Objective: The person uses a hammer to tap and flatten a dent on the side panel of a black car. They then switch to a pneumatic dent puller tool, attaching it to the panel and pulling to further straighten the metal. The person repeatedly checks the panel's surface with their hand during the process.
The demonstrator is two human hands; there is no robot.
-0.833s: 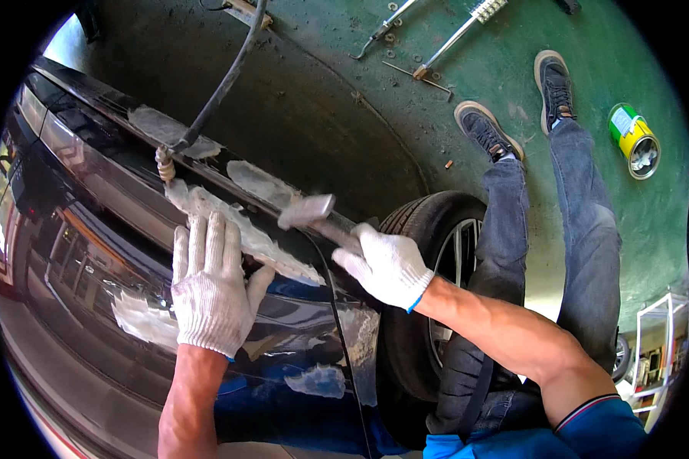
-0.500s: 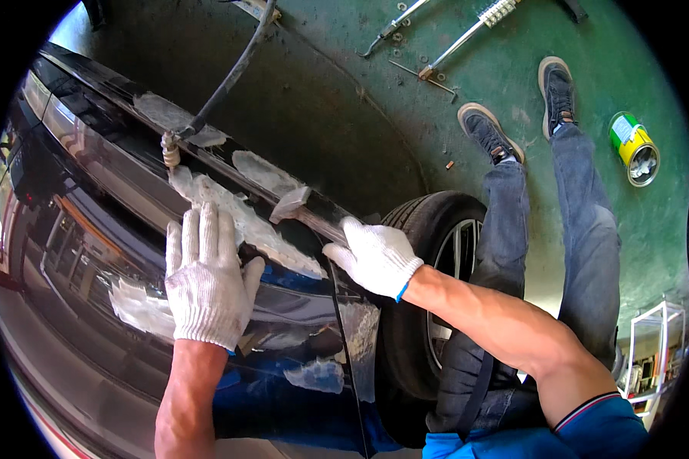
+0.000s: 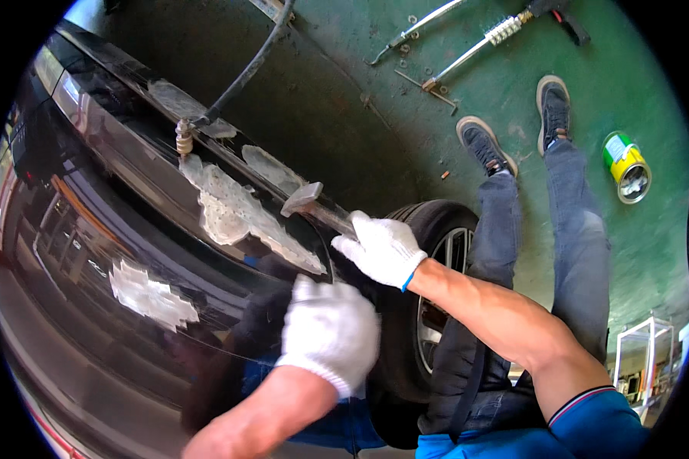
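My right hand [image 3: 381, 246], in a white knit glove, grips the handle of a hammer [image 3: 302, 198]. The hammer's head rests at or just above the lower edge of a dark car's side panel [image 3: 76, 336]. Over that panel's right part is my gloved left hand [image 3: 331, 333], blurred, its fingers foreshortened and hard to read. Whether it touches the panel cannot be told. Between the hands and a metal fitting [image 3: 184, 139] lies a long, rough sanded patch [image 3: 226, 203]. Another bare, light patch [image 3: 151, 294] shows on the panel at left.
Beside my right forearm stands the car's wheel [image 3: 436, 268]. A cable [image 3: 253, 65] runs from the fitting toward the far floor. On the green floor lie a pulling tool [image 3: 475, 50], a thin rod tool [image 3: 417, 30], small rings and a yellow-green can [image 3: 626, 168]. A white rack [image 3: 643, 352] stands at right.
My left hand has lifted from flat on the panel near the sanded patch and moved right. The right hand still holds the hammer in about the same place. The view has shifted slightly.
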